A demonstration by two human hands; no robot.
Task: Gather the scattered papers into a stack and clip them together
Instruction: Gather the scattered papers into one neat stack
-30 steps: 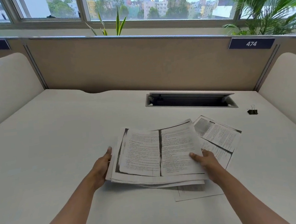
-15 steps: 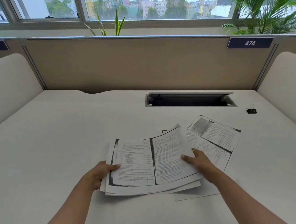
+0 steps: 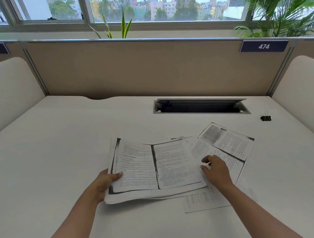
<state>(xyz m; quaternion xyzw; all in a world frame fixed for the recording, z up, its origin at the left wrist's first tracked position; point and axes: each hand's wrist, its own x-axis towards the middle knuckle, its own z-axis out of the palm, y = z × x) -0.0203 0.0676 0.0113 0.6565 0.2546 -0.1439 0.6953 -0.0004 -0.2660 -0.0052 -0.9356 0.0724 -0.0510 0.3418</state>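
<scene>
A stack of printed papers (image 3: 153,167) lies in the middle of the white desk (image 3: 60,157). My left hand (image 3: 105,183) grips its left edge, thumb on top and fingers underneath. My right hand (image 3: 214,169) hovers at the stack's right edge with loosely curled fingers, over the loose sheets (image 3: 225,144) spread to the right; it holds nothing that I can see. One more sheet (image 3: 198,201) pokes out below the stack. A black binder clip (image 3: 265,117) sits alone at the far right of the desk.
An open cable slot (image 3: 201,107) is sunk into the desk behind the papers. Padded dividers rise on the left (image 3: 5,91) and right (image 3: 306,89), with a tan partition (image 3: 147,68) at the back.
The stack has slid left and nearer to me. My left thumb has come over its left edge. My right hand has let go of the stack's right side and moved over the loose sheets.
</scene>
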